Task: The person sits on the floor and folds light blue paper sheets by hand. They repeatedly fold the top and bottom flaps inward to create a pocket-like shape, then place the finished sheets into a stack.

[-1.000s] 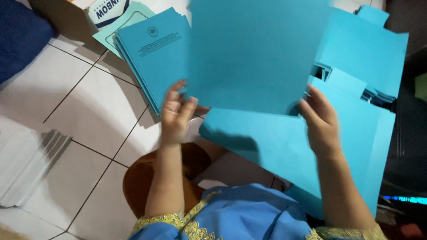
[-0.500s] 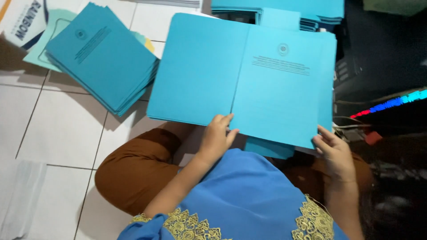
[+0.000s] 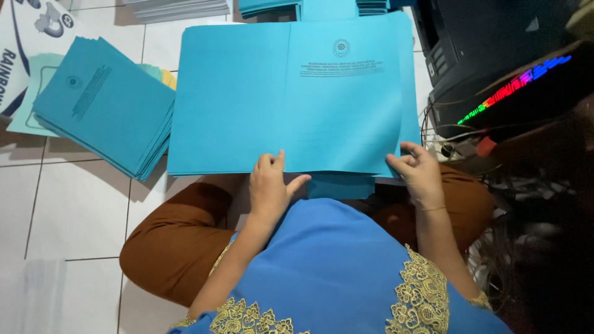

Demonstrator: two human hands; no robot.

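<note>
Paper first: the open turquoise cover sheet lies flat across your lap and the tiled floor, printed half to the right, blank half to the left, with the centre fold running away from you. Your left hand presses on the near edge just left of that fold, fingers flat and not gripping. Your right hand sits at the near right corner, fingertips curled and pinching the edge lightly.

To do this well, I'd judge you should keep the left palm as the anchor so the sheet cannot slide on the ones beneath it. Lift only the top sheet with the right fingertips; more turquoise paper shows just below the near edge, so check you haven't caught two. Bring corner to corner before pressing the crease, then run along the fold.

A stack of folded covers rests on the floor to your left, near enough to reach. A dark machine with a glowing coloured strip and loose cables sits close on the right; keep the paper edge off them.
</note>
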